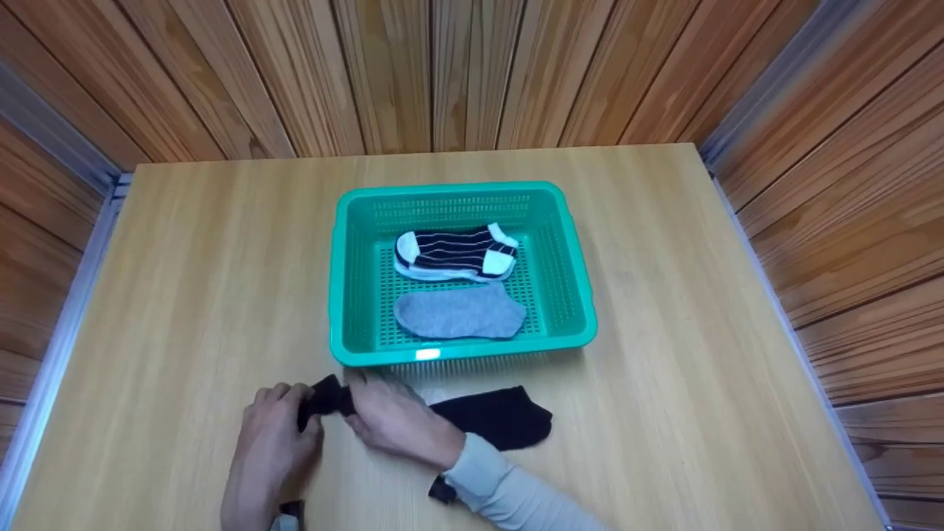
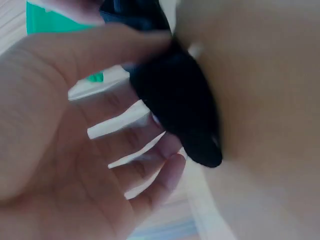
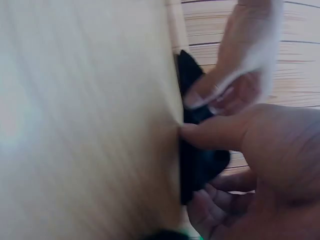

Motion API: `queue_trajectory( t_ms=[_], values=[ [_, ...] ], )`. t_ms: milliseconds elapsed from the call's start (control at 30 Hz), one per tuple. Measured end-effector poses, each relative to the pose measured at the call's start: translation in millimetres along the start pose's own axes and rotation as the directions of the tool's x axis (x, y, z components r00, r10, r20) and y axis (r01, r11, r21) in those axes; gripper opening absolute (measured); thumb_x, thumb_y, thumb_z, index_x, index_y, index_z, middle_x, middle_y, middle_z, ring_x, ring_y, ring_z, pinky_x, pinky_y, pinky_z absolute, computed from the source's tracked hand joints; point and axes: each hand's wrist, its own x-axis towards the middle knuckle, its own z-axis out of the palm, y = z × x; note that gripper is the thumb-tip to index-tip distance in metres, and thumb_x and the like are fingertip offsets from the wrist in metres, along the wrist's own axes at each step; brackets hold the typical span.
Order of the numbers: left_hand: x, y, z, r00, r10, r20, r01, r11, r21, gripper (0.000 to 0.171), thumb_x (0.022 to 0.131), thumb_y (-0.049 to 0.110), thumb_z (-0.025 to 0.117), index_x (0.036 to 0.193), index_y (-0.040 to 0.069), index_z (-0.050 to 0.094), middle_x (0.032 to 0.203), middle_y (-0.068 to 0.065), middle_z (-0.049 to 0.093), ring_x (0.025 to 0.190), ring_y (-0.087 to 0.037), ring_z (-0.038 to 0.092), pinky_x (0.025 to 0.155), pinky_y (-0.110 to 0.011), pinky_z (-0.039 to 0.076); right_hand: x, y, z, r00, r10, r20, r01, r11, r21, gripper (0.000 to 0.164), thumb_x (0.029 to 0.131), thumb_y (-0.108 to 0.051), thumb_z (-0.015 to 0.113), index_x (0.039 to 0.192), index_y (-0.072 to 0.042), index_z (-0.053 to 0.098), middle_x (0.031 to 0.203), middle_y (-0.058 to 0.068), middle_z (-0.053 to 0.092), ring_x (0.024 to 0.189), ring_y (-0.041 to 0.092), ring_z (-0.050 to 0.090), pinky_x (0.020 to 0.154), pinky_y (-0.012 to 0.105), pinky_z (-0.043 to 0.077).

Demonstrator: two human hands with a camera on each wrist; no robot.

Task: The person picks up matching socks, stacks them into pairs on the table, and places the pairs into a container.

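A black sock (image 1: pixel 325 397) is stretched between both hands, in front of the basket's left corner. My left hand (image 1: pixel 274 431) pinches its left end; in the left wrist view the thumb lies over the dark cloth (image 2: pixel 175 95) and the fingers are behind it. My right hand (image 1: pixel 398 420) grips the other end, and in the right wrist view its thumb presses on the black sock (image 3: pixel 200 165). A second black sock (image 1: pixel 501 417) lies flat on the table, partly covered by the right hand and wrist.
A green plastic basket (image 1: pixel 461 357) stands mid-table behind the hands. Inside lie dark striped socks (image 1: pixel 453 251) with white toe and heel, on something pale, and a grey sock (image 1: pixel 461 311) nearer the front. Wood-panelled walls (image 1: pixel 472 74) border the wooden table (image 1: pixel 664 413).
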Motion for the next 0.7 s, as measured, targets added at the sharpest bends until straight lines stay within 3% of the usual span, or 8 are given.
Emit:
queue_trajectory(
  t_ms=[200, 367, 500, 567, 700],
  values=[
    [3.2, 11.9, 2.9, 0.997, -0.073, 0.034, 0.075, 0.995, -0.065, 0.030, 0.094, 0.004, 0.063, 0.124, -0.004, 0.066, 0.109, -0.022, 0.071, 0.098, -0.032, 0.065, 0.084, -0.050, 0.054, -0.6, 4.8, 1.5, 0.998, 0.038, 0.059, -0.047, 0.986, 0.163, 0.024, 0.095, -0.016, 0.069, 0.117, -0.011, 0.062, 0.098, 0.003, 0.073, 0.081, 0.013, 0.069, 0.068, 0.025, 0.057],
    [-2.0, 21.0, 2.2, 0.997, -0.070, 0.029, 0.075, 0.978, -0.194, 0.033, 0.101, 0.006, 0.056, 0.133, 0.001, 0.053, 0.118, -0.025, 0.071, 0.097, -0.029, 0.069, 0.084, -0.047, 0.056, -11.2, 17.0, -14.8, 0.991, 0.090, 0.097, -0.123, 0.897, 0.425, 0.010, 0.104, -0.022, 0.062, 0.108, -0.013, 0.066, 0.093, -0.002, 0.072, 0.076, 0.004, 0.064, 0.066, 0.015, 0.052],
    [-12.0, 25.7, 1.6, 0.999, -0.032, -0.022, 0.022, 0.932, -0.361, 0.030, 0.104, 0.008, 0.057, 0.133, 0.006, 0.054, 0.126, -0.023, 0.071, 0.115, -0.033, 0.070, 0.099, -0.053, 0.054, -23.4, 25.8, -29.8, 0.994, 0.098, 0.051, -0.110, 0.845, 0.523, 0.019, 0.108, -0.029, 0.058, 0.108, -0.014, 0.069, 0.089, -0.005, 0.068, 0.077, 0.002, 0.058, 0.070, 0.016, 0.049],
    [-16.5, 27.8, 1.3, 0.999, -0.013, -0.038, -0.004, 0.903, -0.429, 0.030, 0.102, 0.008, 0.064, 0.132, 0.009, 0.058, 0.124, -0.018, 0.073, 0.117, -0.031, 0.069, 0.102, -0.052, 0.052, -30.0, 30.5, -36.9, 0.993, 0.110, 0.034, -0.111, 0.825, 0.555, 0.021, 0.108, -0.030, 0.057, 0.108, -0.015, 0.071, 0.088, -0.005, 0.067, 0.079, 0.003, 0.057, 0.074, 0.018, 0.049],
    [-22.2, 34.0, 2.4, 1.000, -0.011, -0.022, -0.002, 0.848, -0.529, 0.030, 0.095, 0.010, 0.078, 0.122, 0.018, 0.068, 0.112, -0.006, 0.077, 0.109, -0.020, 0.070, 0.104, -0.043, 0.049, -47.2, 41.1, -47.1, 0.987, 0.154, 0.034, -0.139, 0.750, 0.646, 0.023, 0.108, -0.032, 0.058, 0.110, -0.016, 0.074, 0.096, -0.002, 0.070, 0.091, 0.008, 0.062, 0.086, 0.026, 0.052]
  ],
)
